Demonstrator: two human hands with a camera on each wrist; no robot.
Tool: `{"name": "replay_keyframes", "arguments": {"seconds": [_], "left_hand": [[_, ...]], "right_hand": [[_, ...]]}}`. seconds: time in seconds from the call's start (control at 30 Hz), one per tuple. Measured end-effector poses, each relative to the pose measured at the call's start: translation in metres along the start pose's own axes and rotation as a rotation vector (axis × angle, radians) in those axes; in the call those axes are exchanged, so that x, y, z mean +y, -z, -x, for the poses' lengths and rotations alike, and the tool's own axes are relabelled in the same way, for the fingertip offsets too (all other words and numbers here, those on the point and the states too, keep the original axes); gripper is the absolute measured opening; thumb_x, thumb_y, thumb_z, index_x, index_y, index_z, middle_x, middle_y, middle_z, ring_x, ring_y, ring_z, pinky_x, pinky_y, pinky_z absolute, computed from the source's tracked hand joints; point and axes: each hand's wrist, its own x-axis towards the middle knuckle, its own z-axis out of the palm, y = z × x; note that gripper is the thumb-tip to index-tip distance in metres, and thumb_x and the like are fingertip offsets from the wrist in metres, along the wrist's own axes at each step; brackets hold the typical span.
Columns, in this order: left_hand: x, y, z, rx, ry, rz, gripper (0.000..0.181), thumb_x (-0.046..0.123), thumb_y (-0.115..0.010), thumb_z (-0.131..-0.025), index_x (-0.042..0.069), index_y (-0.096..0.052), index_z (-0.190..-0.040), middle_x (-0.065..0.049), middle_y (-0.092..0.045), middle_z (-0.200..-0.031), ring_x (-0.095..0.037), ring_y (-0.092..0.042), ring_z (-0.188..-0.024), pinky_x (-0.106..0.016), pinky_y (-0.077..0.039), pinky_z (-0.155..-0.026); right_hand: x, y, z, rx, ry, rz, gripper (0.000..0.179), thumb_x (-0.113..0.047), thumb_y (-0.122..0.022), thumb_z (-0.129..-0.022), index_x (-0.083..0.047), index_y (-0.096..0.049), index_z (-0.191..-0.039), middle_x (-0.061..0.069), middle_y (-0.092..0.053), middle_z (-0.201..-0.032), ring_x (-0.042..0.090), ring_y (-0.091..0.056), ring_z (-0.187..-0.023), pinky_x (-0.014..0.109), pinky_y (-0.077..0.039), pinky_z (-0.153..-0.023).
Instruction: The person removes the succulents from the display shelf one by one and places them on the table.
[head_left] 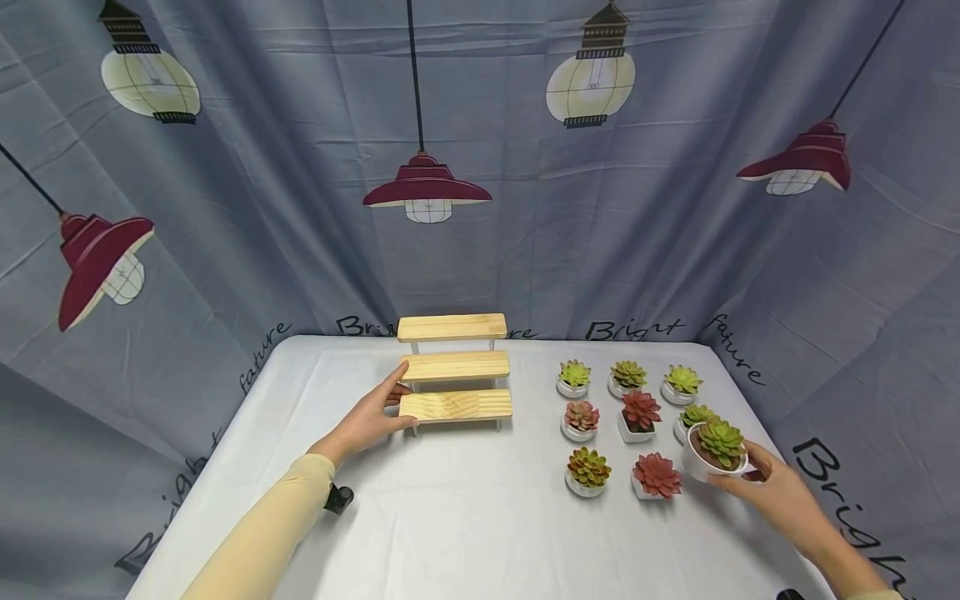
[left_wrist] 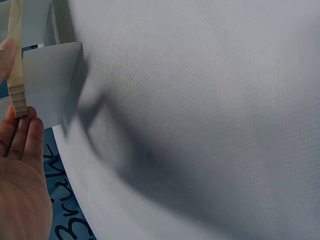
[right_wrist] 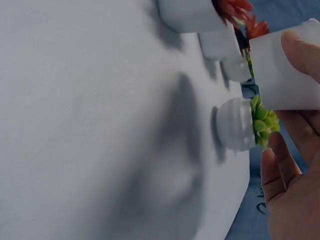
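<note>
A three-tier shelf stand [head_left: 455, 365] with pale wooden boards and light grey supports stands at the back of the table. My left hand [head_left: 367, 427] grips its left end, thumb at the front of the lowest board and fingers behind. The left wrist view shows the board end [left_wrist: 16, 75] between thumb and fingers. On the right, my right hand [head_left: 787, 500] holds a white pot with a green succulent [head_left: 721, 442] above the table, thumb on the pot's side in the right wrist view. Just behind it sits another potted green succulent [head_left: 699, 414], partly hidden.
Several small potted succulents stand in rows left of my right hand, among them a red one [head_left: 656, 477], a darker red one [head_left: 641, 412] and a yellow-green one [head_left: 574, 373]. The white-covered table [head_left: 480, 517] backs onto a grey-blue curtain [head_left: 525, 267].
</note>
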Motion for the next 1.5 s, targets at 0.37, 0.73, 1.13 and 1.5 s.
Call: {"name": "replay_keyframes", "arguments": {"seconds": [0.37, 0.73, 1.13, 1.5], "left_hand": [[0.000, 0.001, 0.000, -0.004, -0.007, -0.002, 0.109, 0.023, -0.085, -0.087, 0.033, -0.010, -0.166, -0.006, -0.055, -0.138, -0.026, -0.052, -0.131, -0.050, -0.039, -0.112], [0.001, 0.001, 0.002, 0.001, 0.001, 0.003, 0.109, 0.023, -0.085, -0.087, 0.035, -0.010, -0.166, -0.008, -0.055, -0.140, -0.027, -0.052, -0.131, -0.050, -0.038, -0.113], [0.001, 0.001, 0.001, 0.000, 0.005, 0.004, 0.110, 0.024, -0.086, -0.087, 0.034, -0.011, -0.166, -0.008, -0.055, -0.139, -0.027, -0.052, -0.131, -0.050, -0.038, -0.112], [0.002, 0.000, 0.002, -0.002, 0.015, -0.004, 0.109, 0.027, -0.085, -0.087, 0.036, -0.010, -0.166, -0.006, -0.054, -0.140, -0.028, -0.051, -0.132, -0.052, -0.038, -0.112]], "right_hand": [[0.016, -0.004, 0.003, -0.033, -0.069, 0.028, 0.102, -0.052, -0.080, -0.087, 0.011, -0.033, -0.153, 0.034, -0.047, -0.143, 0.022, -0.057, -0.102, 0.033, -0.048, -0.074], [0.034, -0.007, 0.001, -0.066, -0.067, 0.044, 0.099, -0.044, -0.082, -0.087, 0.015, -0.033, -0.150, 0.031, -0.057, -0.130, 0.022, -0.058, -0.100, 0.031, -0.049, -0.073], [0.047, -0.009, -0.001, -0.109, -0.121, 0.052, 0.103, -0.050, -0.079, -0.088, 0.015, -0.029, -0.151, 0.020, -0.062, -0.116, 0.022, -0.051, -0.097, 0.031, -0.046, -0.072], [0.051, -0.012, -0.002, -0.122, -0.092, -0.009, 0.104, -0.045, -0.078, -0.091, 0.020, -0.023, -0.151, 0.044, -0.035, -0.148, 0.056, -0.039, -0.135, 0.038, -0.053, -0.090]]}}
